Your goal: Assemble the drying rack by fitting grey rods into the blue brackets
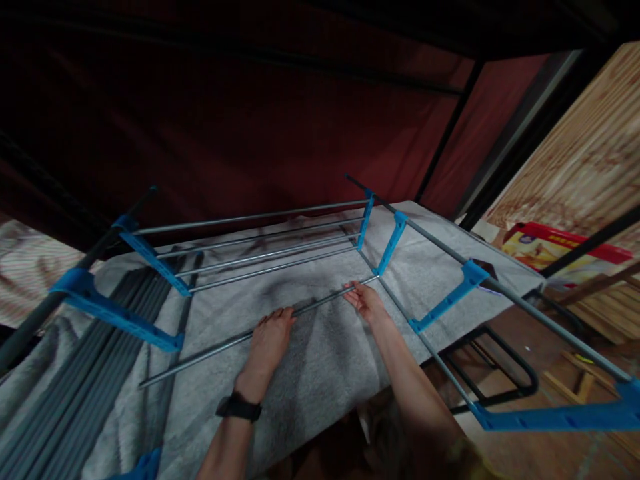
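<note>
A loose grey metal tube (215,349) runs across in front of me, above the grey cloth. My left hand (274,328) is closed around its middle, palm down. Farther right, my right hand (365,300) grips the same tube with the fingers, near a blue plastic bracket (391,245). The tube's right end meets the lower part of that bracket; whether it sits inside a hole I cannot make out. Its left end hangs free, short of the left blue bracket (120,313). Behind, several tubes (270,253) span between the two sides of the rack frame.
A bundle of grey tubes (95,373) lies at the left on the cloth-covered surface (320,373). Along the right runs a long side rail (440,245) with blue brackets. Beyond are a black metal frame (520,373), a red and yellow box (560,250) and a wooden stool (580,380).
</note>
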`<state>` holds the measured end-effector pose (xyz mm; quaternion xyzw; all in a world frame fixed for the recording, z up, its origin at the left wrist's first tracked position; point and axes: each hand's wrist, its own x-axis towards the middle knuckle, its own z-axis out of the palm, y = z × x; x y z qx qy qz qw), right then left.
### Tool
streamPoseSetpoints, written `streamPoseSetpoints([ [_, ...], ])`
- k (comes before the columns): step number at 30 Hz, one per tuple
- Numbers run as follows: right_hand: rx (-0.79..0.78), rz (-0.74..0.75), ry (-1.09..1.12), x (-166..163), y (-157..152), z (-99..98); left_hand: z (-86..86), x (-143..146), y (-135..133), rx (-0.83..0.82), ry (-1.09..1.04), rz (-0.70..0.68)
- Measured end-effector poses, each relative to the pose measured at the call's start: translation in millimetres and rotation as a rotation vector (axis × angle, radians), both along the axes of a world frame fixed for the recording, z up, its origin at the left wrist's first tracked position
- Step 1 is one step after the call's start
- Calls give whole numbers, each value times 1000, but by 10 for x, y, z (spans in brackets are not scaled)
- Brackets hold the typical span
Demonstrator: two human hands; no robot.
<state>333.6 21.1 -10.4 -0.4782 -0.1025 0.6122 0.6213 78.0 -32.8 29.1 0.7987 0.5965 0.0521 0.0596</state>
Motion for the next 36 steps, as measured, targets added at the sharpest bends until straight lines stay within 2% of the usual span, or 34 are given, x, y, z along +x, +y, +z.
streamPoseSetpoints([
  [4,5,2,4,33,46,-6,23,-21,30,-49,-12,20],
  [9,15,5,-9,92,88,-19,11,-61,47,-25,-51,16],
  [16,0,4,-18,209,157,-38,-91,-131,111,-24,-108,46],
  [24,-8,-35,-15,221,226,-58,-188,-289,65,6,-120,94],
  [29,2,-36,-21,170,233,-15,-104,-287,91,-20,-63,113],
  [36,50,-78,9,115,177,83,154,-213,130,-58,54,117],
])
